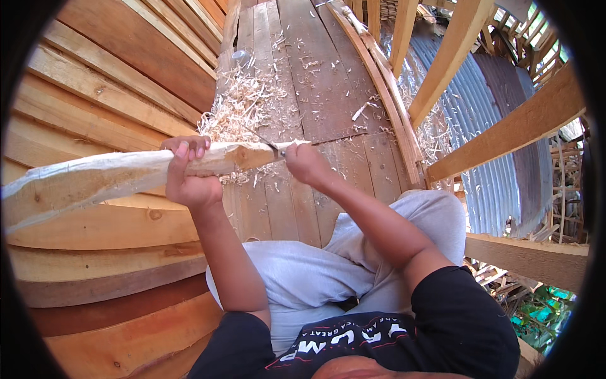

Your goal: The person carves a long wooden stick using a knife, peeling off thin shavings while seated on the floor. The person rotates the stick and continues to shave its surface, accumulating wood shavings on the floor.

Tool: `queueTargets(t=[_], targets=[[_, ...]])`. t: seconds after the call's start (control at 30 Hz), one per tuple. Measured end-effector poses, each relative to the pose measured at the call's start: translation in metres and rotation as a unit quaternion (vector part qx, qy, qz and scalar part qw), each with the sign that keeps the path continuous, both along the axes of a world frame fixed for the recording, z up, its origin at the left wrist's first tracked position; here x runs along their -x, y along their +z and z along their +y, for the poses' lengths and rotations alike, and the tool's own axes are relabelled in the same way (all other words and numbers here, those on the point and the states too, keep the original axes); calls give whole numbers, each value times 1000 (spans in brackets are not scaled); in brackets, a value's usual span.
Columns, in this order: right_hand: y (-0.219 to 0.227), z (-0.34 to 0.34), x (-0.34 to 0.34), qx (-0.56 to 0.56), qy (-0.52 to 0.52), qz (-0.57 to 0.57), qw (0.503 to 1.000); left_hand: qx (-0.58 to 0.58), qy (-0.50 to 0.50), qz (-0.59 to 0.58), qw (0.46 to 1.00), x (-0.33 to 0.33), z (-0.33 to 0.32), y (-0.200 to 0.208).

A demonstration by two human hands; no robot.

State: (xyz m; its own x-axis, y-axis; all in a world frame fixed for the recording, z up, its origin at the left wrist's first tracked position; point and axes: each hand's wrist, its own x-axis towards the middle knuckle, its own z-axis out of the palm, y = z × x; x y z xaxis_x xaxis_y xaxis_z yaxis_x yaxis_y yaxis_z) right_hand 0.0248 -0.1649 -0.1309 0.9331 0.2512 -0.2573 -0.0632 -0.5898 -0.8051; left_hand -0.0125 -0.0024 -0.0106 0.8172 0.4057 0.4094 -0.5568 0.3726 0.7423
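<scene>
A long, pale piece of wood (113,174), roughly carved with whitish and yellow-brown faces, reaches from the far left edge to the middle of the view. My left hand (191,177) is closed around it near its narrowing right end. Close to that end, my right hand (306,163) is closed on a knife; its thin dark blade (264,140) lies across the wood's tapered tip. Most of the knife's handle is hidden in my fist. Curled wood shavings (233,107) lie heaped on the floor just beyond the wood.
I sit on a plank floor (315,76) with my legs folded. At left rises a wall of overlapping boards (82,85). To the right, a curved wooden edge (388,95) and slanting posts (448,63) border the floor, with corrugated metal sheets (480,126) beyond.
</scene>
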Motion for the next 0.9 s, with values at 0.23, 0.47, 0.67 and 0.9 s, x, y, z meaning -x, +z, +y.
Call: queueTargets(t=[0.23, 0.47, 0.67, 0.9], targets=[[-49, -3, -23, 47, -9, -11, 999, 51, 50, 20, 997, -10, 9, 3], [-27, -5, -24, 26, 25, -35, 999, 22, 37, 8, 999, 1, -5, 0], [-27, -9, -30, -30, -27, 18, 999, 4, -1, -3, 1000, -10, -11, 4], [-28, -5, -22, 37, -7, 26, 999, 42, 47, 24, 998, -8, 12, 0]])
